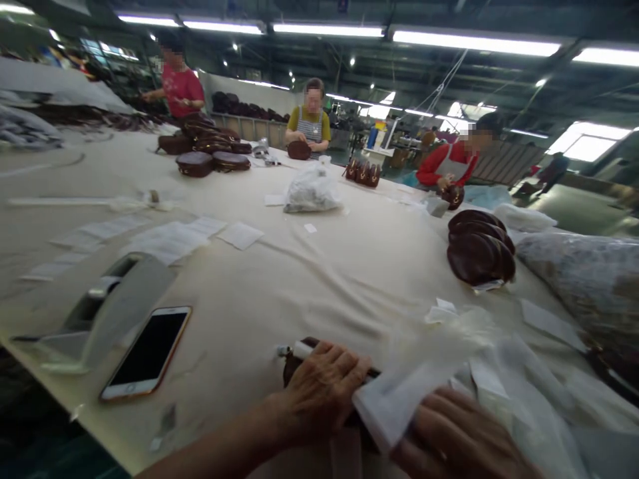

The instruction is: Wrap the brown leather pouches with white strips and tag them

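Observation:
Near the front edge of the table lies a dark brown leather bag [289,370], mostly covered by my hands. My left hand [324,379] rests over it with fingers bent round its top, gripping it. A small metal fitting [283,350] shows at the bag's left end. To the right, my right hand [454,432] is closed on a thin white sheet [389,406], paper or tissue, which touches the bag's right part. Motion blurs this sheet, and the right fingertips are partly hidden behind it.
At left are a smartphone [147,352], a tape dispenser [112,306] and paper slips [170,239]. A white plastic bag [312,189] sits mid-table. Brown bags [479,249] are stacked at right by clear plastic wrap [579,273]. Co-workers [308,123] handle brown bags across the table.

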Motion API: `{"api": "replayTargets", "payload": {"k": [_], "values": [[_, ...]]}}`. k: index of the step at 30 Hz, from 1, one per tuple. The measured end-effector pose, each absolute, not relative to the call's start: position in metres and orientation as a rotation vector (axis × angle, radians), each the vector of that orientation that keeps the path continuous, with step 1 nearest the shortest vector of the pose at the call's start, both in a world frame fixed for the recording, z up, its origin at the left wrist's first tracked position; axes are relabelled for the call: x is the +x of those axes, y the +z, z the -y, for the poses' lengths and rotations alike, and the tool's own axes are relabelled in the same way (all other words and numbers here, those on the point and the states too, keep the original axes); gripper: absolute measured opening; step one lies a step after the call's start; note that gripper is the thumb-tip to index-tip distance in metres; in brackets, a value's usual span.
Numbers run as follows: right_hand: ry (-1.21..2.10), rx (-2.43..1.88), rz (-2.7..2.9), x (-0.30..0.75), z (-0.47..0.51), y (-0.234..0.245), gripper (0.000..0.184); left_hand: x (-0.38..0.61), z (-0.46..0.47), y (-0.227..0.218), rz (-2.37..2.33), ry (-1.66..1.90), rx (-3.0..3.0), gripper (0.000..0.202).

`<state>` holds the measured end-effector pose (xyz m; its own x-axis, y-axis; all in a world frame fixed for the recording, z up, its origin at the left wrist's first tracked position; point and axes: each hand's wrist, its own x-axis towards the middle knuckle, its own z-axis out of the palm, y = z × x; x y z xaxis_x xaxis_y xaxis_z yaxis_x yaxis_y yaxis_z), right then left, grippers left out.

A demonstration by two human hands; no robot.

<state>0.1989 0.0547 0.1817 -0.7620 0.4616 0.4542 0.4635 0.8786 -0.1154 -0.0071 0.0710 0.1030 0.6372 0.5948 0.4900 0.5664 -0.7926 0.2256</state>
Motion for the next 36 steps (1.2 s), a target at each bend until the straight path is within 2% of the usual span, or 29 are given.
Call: {"api": "replayTargets", "payload": {"k": [3, 7, 11, 15, 18, 22, 36], "values": [[-0.116, -0.532, 2.692, 0.193, -0.053, 0.174, 0.026, -0.008, -0.071, 0.1, -0.998, 0.858, 2.805, 0.04], [-0.217, -0.615, 2.637, 0.209, -0.07, 0.159, 0.026, -0.005, -0.071, 0.094, -1.033, 0.934, 2.802, 0.047], [-0.33, -0.579, 2.57, 0.216, -0.081, 0.157, 0.023, -0.005, -0.072, 0.091, -1.047, 0.916, 2.849, 0.042], [-0.388, -0.581, 2.593, 0.219, -0.092, 0.154, 0.025, -0.01, -0.07, 0.097, -1.013, 0.946, 2.894, 0.057], [-0.419, -0.61, 2.615, 0.222, -0.103, 0.15, 0.029, -0.013, -0.068, 0.101, -0.983, 0.953, 2.896, 0.056], [-0.37, -0.575, 2.634, 0.22, -0.116, 0.146, 0.03, -0.013, -0.069, 0.099, -0.958, 1.026, 2.909, 0.043], [0.031, -0.65, 2.59, 0.217, -0.133, 0.103, 0.028, -0.013, -0.07, 0.101, -0.878, 0.97, 2.873, 0.034]]}}
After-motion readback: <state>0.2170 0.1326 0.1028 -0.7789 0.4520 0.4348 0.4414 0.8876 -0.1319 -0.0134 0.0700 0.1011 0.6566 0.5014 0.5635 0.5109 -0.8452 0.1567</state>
